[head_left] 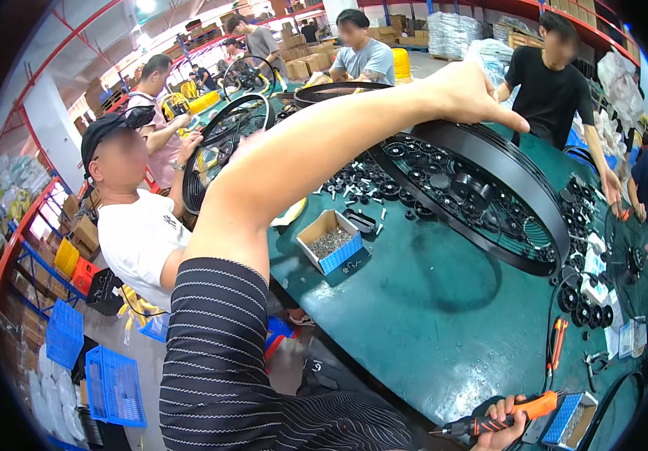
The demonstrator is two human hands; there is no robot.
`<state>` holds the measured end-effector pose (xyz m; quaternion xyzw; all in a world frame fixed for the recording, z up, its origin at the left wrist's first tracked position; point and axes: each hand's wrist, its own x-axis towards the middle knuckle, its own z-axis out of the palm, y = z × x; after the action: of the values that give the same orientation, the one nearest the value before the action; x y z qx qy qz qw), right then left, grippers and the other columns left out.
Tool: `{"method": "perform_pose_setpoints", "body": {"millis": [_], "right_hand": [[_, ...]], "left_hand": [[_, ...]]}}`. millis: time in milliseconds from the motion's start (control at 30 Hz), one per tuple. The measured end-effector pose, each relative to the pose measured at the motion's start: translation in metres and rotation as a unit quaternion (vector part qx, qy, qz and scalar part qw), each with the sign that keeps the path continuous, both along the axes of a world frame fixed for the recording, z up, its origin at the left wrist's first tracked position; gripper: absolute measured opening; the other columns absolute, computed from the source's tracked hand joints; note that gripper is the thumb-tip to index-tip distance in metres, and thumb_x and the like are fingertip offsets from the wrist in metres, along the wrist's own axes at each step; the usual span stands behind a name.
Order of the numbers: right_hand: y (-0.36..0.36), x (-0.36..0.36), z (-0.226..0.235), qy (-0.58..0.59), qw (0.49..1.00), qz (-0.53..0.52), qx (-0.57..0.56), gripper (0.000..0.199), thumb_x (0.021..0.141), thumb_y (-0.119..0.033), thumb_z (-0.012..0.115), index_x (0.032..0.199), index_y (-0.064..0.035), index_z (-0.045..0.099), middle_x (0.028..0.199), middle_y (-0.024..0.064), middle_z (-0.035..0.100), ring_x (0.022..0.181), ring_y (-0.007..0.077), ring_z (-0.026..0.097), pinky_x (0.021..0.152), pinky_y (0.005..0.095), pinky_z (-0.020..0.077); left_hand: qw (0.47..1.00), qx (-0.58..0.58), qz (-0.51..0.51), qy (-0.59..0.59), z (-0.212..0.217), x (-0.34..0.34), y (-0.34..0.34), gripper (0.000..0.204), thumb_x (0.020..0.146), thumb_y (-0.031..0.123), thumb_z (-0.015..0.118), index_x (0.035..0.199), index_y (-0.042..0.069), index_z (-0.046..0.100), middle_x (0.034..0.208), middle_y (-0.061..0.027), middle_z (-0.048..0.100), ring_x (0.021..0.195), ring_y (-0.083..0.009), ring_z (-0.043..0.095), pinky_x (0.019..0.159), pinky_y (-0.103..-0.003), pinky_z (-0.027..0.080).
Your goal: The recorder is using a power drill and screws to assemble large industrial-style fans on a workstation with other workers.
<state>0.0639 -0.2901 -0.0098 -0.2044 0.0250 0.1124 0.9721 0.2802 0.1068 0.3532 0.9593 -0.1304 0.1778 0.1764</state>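
My left arm reaches across the table to the far side, with my left hand at the upper rim of a round black fan housing. The hand grips that rim; its thumb stretches out to the right and the other fingers are partly hidden. The housing is tilted over the green table, its wire grille inside the ring, and a round shadow lies below. Low on the right, my right hand is closed around a black and orange electric screwdriver, its bit pointing left.
A blue-sided carton of screws stands left of the housing; another screw box is beside my right hand. Black wheels and orange-handled pliers lie on the table. A person in white works close on my left; others stand across the table.
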Motion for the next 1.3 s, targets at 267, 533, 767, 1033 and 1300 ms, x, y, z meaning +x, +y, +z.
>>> {"method": "perform_pose_setpoints", "body": {"millis": [267,533,767,1033,1300], "right_hand": [[0.002,-0.001,0.008,0.007,1.000,-0.003,0.012,0.027,0.089,-0.012,0.060,0.113,-0.0017,0.053,0.079,0.0061,0.046,0.069,0.0155,0.043,0.065,0.0288,0.0382],[0.002,0.001,0.006,0.003,1.000,0.003,-0.017,0.029,0.090,-0.013,0.062,0.116,-0.0028,0.053,0.081,0.0062,0.048,0.069,0.0152,0.045,0.065,0.0297,0.0396],[0.001,0.000,0.006,-0.005,1.000,-0.002,-0.002,0.033,0.089,-0.015,0.065,0.117,-0.0017,0.053,0.080,0.0062,0.049,0.066,0.0149,0.043,0.063,0.0290,0.0384],[0.003,0.005,-0.001,0.024,0.996,-0.068,-0.055,0.035,0.089,-0.016,0.061,0.120,-0.0049,0.050,0.077,0.0070,0.050,0.057,0.0148,0.048,0.052,0.0283,0.0412],[0.004,0.007,0.007,0.016,1.000,-0.009,-0.021,0.036,0.087,-0.018,0.067,0.118,-0.0035,0.055,0.079,0.0052,0.048,0.066,0.0147,0.044,0.063,0.0287,0.0383]], "left_hand": [[0.994,0.090,0.058,-0.032,0.020,0.003,0.022,0.081,0.060,0.079,0.073,0.062,-0.001,0.068,0.063,-0.0132,0.065,0.066,-0.0261,0.067,0.070,-0.037,0.054],[0.914,0.209,-0.015,-0.347,-0.017,0.051,0.070,0.072,0.067,0.075,0.071,0.057,0.004,0.061,0.053,-0.0150,0.059,0.051,-0.0333,0.062,0.053,-0.039,0.050],[0.840,0.426,-0.102,-0.319,-0.080,0.130,0.124,0.065,0.075,0.069,0.067,0.061,0.007,0.056,0.054,-0.0094,0.059,0.054,-0.0282,0.065,0.055,-0.038,0.052],[0.848,0.433,-0.065,-0.298,-0.137,0.173,0.179,0.060,0.078,0.066,0.067,0.060,0.008,0.058,0.056,-0.0069,0.059,0.056,-0.0252,0.064,0.058,-0.036,0.051],[0.872,0.415,0.005,-0.260,-0.165,0.192,0.197,0.063,0.082,0.066,0.062,0.058,0.008,0.060,0.058,-0.0090,0.062,0.056,-0.0265,0.065,0.060,-0.037,0.051]]}}
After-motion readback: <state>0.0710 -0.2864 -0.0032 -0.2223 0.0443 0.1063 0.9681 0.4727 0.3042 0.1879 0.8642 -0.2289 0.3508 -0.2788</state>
